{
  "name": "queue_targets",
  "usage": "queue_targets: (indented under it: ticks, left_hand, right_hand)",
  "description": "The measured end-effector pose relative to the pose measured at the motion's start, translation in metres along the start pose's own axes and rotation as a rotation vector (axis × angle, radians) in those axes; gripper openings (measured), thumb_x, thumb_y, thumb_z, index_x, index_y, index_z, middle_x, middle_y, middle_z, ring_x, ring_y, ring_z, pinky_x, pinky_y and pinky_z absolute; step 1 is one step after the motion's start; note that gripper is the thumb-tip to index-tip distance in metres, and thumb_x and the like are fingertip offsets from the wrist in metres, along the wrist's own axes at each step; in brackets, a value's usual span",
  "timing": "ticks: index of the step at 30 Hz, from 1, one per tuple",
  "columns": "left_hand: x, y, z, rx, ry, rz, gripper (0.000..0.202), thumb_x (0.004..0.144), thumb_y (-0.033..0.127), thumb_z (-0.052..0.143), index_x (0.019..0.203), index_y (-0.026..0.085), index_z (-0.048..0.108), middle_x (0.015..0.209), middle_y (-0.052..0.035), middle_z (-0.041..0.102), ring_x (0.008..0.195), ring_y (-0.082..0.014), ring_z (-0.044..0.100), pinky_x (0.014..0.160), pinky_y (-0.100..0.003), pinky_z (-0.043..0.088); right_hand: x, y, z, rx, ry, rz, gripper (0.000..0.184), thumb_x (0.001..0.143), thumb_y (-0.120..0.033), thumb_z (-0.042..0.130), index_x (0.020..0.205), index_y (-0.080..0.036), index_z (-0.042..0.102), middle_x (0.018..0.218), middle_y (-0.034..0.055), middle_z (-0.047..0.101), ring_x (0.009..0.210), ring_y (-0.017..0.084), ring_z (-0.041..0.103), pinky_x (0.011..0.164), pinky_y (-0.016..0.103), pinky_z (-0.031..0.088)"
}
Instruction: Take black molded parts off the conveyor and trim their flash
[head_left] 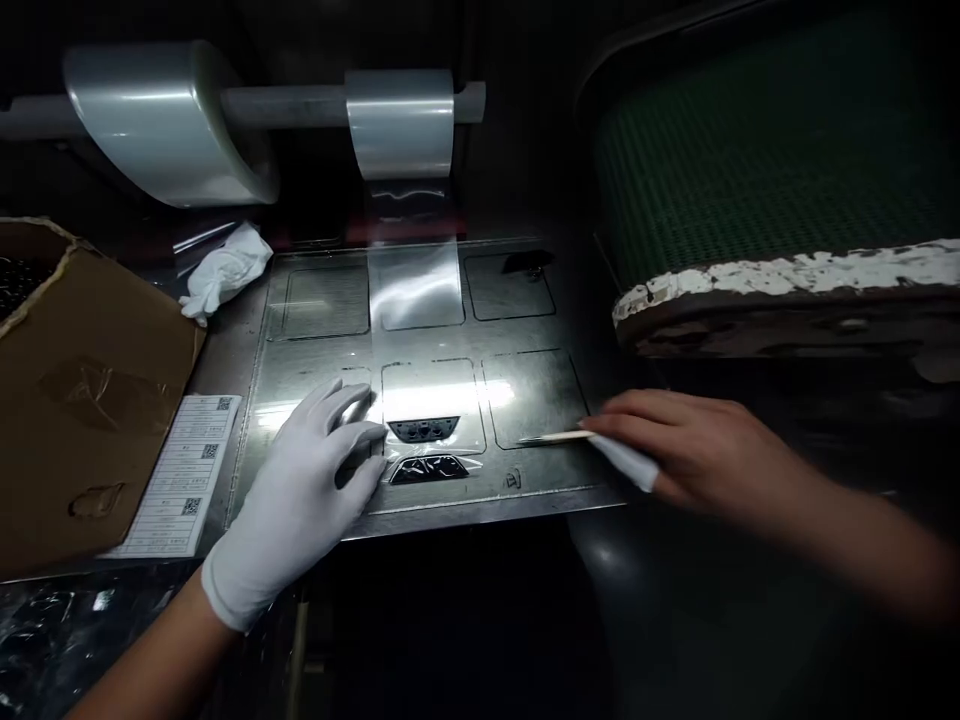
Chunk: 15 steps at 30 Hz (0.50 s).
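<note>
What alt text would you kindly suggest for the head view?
A gloved left hand rests on a metal plate beside clear film covering two black parts; the bare right hand holds a thin wooden stick and white cloth.

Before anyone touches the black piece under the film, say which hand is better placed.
Left, probably: the gloved left hand has its fingertips beside the black piece, while the right hand lies farther off, holding a wooden stick.
</note>
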<state>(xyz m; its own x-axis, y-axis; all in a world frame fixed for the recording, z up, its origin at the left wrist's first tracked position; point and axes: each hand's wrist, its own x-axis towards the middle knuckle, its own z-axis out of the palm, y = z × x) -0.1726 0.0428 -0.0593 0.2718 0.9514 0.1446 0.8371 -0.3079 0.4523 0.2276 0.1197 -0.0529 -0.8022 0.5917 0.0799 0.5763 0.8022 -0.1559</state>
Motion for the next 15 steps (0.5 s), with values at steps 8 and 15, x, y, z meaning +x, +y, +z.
queue_targets:
  ticks: [8, 15]
  left_hand:
    - [0.005, 0.035, 0.007, 0.304, -0.151, 0.269, 0.027, 0.100, 0.011, 0.055, 0.123, 0.017, 0.068, 0.101, -0.0100, 0.073, 0.094, -0.0293, 0.066, 0.080, -0.048, 0.055]
    - [-0.031, 0.047, 0.024, 0.237, 0.217, 0.239, 0.025, 0.092, 0.005, 0.053, 0.101, 0.019, 0.071, 0.095, -0.0084, 0.073, 0.093, -0.0266, 0.066, 0.082, -0.045, 0.056]
  right_hand:
    - [-0.003, 0.014, 0.051, 0.001, 0.252, 0.179, 0.062, 0.080, 0.000, 0.050, 0.138, -0.016, 0.066, 0.131, 0.0137, 0.067, 0.116, 0.032, 0.063, 0.096, 0.046, 0.056]
    - [-0.012, -0.046, 0.057, 0.402, 0.573, 0.154, 0.021, 0.099, -0.027, 0.061, 0.115, -0.022, 0.074, 0.114, 0.0132, 0.073, 0.107, 0.032, 0.068, 0.095, 0.050, 0.055]
